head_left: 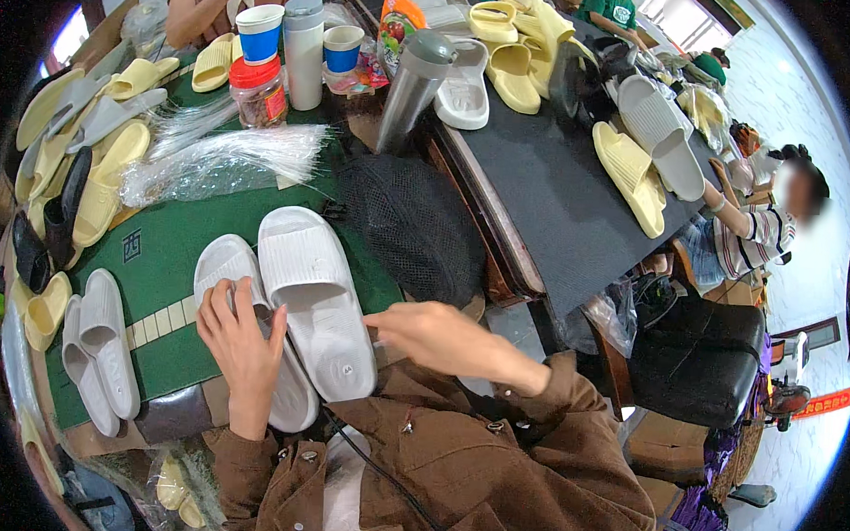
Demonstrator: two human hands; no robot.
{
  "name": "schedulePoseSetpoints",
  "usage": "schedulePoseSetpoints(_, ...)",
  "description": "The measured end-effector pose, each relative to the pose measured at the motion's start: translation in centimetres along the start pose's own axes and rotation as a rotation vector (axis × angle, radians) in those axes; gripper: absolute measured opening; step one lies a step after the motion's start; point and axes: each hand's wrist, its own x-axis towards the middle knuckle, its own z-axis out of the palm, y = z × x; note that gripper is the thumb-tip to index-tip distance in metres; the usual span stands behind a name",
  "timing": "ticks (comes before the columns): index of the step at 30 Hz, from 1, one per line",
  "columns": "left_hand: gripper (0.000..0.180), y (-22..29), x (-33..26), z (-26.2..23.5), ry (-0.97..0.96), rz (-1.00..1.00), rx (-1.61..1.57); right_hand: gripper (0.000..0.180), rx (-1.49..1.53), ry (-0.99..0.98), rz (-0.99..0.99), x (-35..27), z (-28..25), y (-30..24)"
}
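Note:
Two light grey slide sandals lie side by side on the green mat in front of me. My left hand (240, 339) rests over the left slide (227, 257), its fingers spread and bent across the strap, the thumb apart and near the other slide. The right slide (316, 290) partly overlaps the left one. At its right edge is my right hand (437, 336), the fingers drawn together and their tips by the sole's rim. Anything pinched in them is hidden.
Several yellow, grey and black slides crowd the left edge, with a grey pair (113, 344) nearer. Clear plastic strands (227, 165), a red-lidded jar (260, 96), a steel tumbler (417, 87) and a black mesh cap (412, 223) lie beyond. A dark table (576, 233) holds more slides.

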Motion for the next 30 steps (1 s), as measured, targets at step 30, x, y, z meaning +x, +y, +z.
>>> schedulePoseSetpoints(30, 0.053, 0.2, -0.5, 0.8, 0.054, 0.024, -0.043, 0.056, -0.859, 0.811, 0.793, -15.4, -27.4, 20.0)
